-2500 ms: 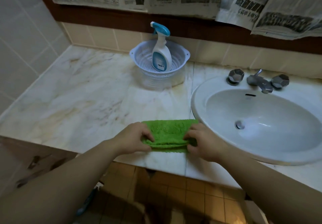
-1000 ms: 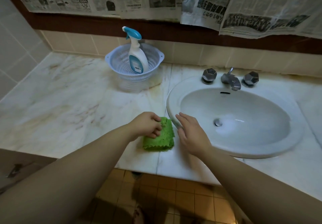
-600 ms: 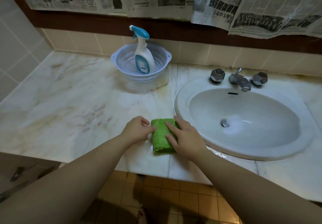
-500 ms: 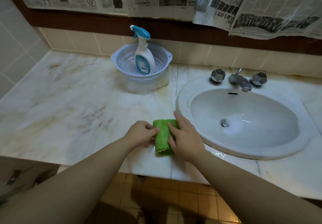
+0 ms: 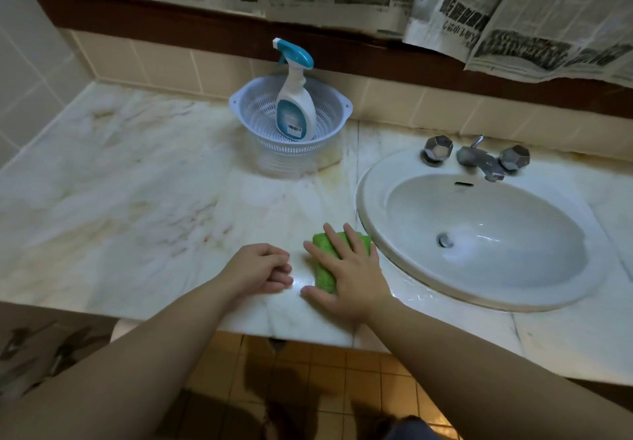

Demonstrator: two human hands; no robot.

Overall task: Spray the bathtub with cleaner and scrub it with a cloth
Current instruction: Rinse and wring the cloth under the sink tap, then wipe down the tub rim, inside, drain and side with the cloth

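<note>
**Green cloth folded under your right hand**

Green and nubbly, the cloth [image 5: 323, 270] lies folded into a narrow pad on the marble bench [image 5: 137, 200], just beside the sink [image 5: 479, 237] rim. Its long axis runs from the near bench edge away towards the wall. Your right hand [image 5: 349, 271] lies flat on it, fingers straight and spread — much of the cloth is hidden beneath the palm. Your left hand [image 5: 258, 270] rests on the bench just beside it, fingers loosely curled, holding nothing. The spray bottle [image 5: 295, 104] stands upright in a white basket [image 5: 246, 107] at the back, nozzle pointing left; its label is too small to read.
</note>
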